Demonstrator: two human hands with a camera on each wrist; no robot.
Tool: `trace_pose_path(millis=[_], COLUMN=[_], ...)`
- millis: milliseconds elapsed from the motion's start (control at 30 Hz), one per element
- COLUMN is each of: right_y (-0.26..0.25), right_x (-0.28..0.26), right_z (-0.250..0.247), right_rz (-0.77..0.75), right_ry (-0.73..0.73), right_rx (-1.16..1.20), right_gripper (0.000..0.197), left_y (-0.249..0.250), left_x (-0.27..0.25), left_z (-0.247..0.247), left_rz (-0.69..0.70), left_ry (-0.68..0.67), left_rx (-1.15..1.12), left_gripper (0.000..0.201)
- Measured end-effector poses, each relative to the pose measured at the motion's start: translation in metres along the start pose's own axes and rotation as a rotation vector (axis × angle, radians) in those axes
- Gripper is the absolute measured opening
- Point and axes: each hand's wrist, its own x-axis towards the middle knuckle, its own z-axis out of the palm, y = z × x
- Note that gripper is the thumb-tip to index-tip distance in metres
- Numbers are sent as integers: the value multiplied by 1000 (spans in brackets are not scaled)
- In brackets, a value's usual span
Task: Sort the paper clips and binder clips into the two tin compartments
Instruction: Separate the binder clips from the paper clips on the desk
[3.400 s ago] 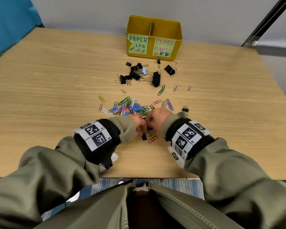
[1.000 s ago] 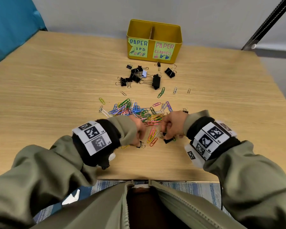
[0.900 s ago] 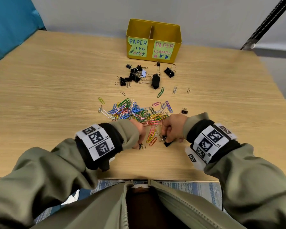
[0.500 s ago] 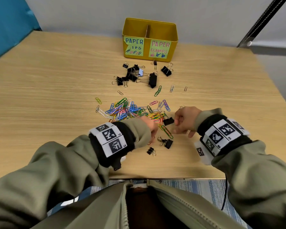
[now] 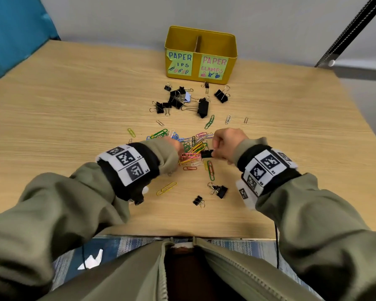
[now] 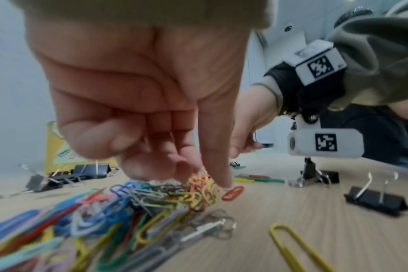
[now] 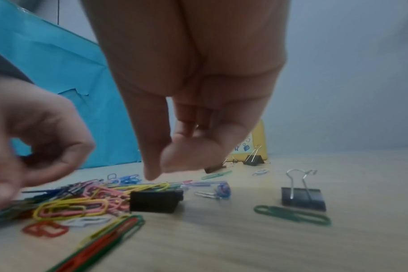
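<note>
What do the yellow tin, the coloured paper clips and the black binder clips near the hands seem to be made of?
Yellow tin: probably painted sheet metal, going by its thin walls and smooth, even yellow coat; paper labels on the front.
Coloured paper clips: bent wire, likely plastic-coated, given the solid matte colours; a few look bare silver.
Black binder clips: apparently black-coated folded metal bodies with shiny bare wire handles.

L hand (image 5: 172, 146) fingers down, R hand (image 5: 226, 142) fingers curled

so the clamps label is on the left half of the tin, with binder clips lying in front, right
No, the clamps label is on the right half of the tin; the clips label is on the left. The head view shows it. Binder clips do lie in front.
</note>
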Motion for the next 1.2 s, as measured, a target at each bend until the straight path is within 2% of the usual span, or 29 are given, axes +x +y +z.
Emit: trace_pose_path(millis=[33, 67, 133, 233, 267, 333, 400, 500, 567, 600, 733, 800, 867, 933, 1033, 1133, 1200], right_y=[0, 1, 3, 9, 12, 18, 21, 20, 19, 18, 25, 36, 47, 55, 59, 53, 49], right_x=[-1, 1, 4, 4, 4, 1, -2, -4, -2, -2, -4, -6, -8, -7, 4, 18, 26], right_z=[-1, 0, 2, -1, -4, -9, -12, -12, -10, -8, 1, -3, -13, -26, -36, -34, -27], right_rz=[-30, -51, -50, 21, 52, 104, 140, 206, 177, 146, 64, 90, 127, 166, 253, 237, 192], right_ry=[7, -19, -77, -99, -101, -110, -150, -181, -140, -117, -118, -170, -188, -142, 11, 79, 53], right_rx=[-13, -38, -106, -115, -120, -169, -230, -360, -417, -407, -331, -287, -247, -183, -92, -88, -120], right_gripper=[8, 15, 26, 11, 10, 12, 11, 20, 24, 24, 14, 11, 11, 5, 22, 10, 19], left_y=[-6, -11, -20, -23, -21, -17, -12, -1, 8, 14, 35, 34, 24, 17, 15, 16, 14], left_x=[-3, -5, -6, -5, -3, 6, 12, 16, 16, 15, 11, 12, 16, 18, 13, 11, 13], left_z=[3, 8, 16, 21, 21, 20, 13, 3, 2, 2, 16, 24, 28, 24, 12, 7, 10], left_rz=[10, 14, 42, 62, 79, 113, 77, 41, 101, 148, 354, 383, 337, 260, 184, 148, 135], left_ry=[-15, -21, -73, -243, -259, -209, -151, -5, 124, 147, 31, -45, -72, -56, -20, 25, 26], left_rx=[7, 48, 121, 105, 104, 102, 50, -11, -40, -36, 260, 367, 399, 393, 343, 283, 254], left_gripper=[34, 19, 21, 23, 20, 12, 8, 19, 27, 29, 48, 52, 55, 58, 62, 66, 69])
